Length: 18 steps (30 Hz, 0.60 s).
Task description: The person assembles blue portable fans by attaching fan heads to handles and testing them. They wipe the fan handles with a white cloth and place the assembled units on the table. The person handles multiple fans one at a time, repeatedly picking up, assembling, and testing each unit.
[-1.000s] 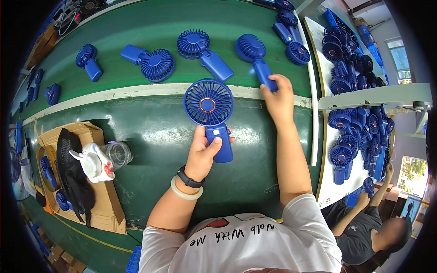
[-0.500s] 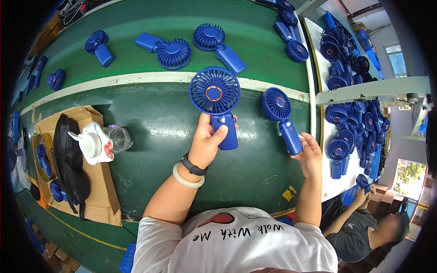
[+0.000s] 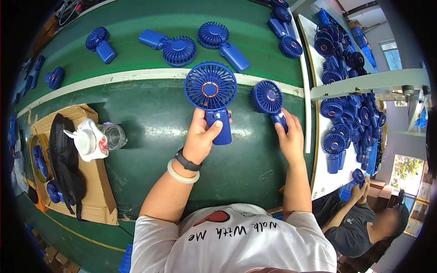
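Observation:
My left hand point(image 3: 205, 129) is closed round the handle of a blue handheld fan point(image 3: 210, 93), its thumb on the handle's front near a small display. The round grille of that fan faces up, with an orange ring at its centre. To the right, my right hand point(image 3: 291, 134) grips a second blue handheld fan point(image 3: 267, 96) by its handle, which the fingers mostly cover. This fan's head lies just above my fingers, a little apart from the first fan.
Several blue fans lie on the green belt point(image 3: 132, 63) beyond the white rail. At left a cardboard tray point(image 3: 98, 182) holds a black mesh item, near a white bottle point(image 3: 86, 141) and a clear jar point(image 3: 116, 136). Piled fans fill a white table point(image 3: 348, 164) at right, where a person point(image 3: 359, 227) works.
My right hand has moved up the second fan's handle and now wraps round it; that fan has shifted slightly left and up. My left hand keeps its fan in nearly the same place.

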Available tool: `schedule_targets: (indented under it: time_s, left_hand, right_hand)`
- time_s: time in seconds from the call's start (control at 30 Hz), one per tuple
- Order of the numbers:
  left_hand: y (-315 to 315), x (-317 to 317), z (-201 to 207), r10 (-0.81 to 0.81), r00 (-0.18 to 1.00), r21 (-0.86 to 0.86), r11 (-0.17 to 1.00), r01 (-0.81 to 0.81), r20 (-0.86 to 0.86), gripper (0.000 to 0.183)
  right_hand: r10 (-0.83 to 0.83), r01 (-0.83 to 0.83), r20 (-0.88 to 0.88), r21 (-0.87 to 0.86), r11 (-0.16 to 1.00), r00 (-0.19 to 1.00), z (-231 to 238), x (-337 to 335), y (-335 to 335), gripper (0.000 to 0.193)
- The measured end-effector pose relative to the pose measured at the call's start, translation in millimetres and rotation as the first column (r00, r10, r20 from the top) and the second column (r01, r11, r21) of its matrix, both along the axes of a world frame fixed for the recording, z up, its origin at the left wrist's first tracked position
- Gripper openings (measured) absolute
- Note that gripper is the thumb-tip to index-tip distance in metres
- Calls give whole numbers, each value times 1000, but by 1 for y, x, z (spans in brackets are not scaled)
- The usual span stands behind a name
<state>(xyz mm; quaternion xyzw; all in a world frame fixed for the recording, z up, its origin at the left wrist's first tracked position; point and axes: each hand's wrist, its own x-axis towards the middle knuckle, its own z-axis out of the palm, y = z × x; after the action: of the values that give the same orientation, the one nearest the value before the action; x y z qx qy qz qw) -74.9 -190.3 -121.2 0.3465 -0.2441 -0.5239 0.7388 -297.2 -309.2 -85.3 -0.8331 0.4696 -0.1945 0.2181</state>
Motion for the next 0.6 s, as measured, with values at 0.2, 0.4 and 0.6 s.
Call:
schedule_targets:
  time_s: [0.2, 0.4, 0.6]
  left_hand:
    - [-2, -1, 3, 94, 995, 28, 995, -95, 31, 51]
    - [-1, 1, 2, 93, 996, 28, 995, -92, -5, 52]
    - [-1, 2, 3, 124, 992, 96, 988, -122, -14, 49]
  right_hand:
    - [-288, -672, 824, 565, 479, 488, 7, 50, -7, 51]
    - [-646, -927, 739, 353, 129, 191, -9, 93, -7, 51]
    - [-682, -917, 687, 394, 61, 250, -26, 93, -10, 47]
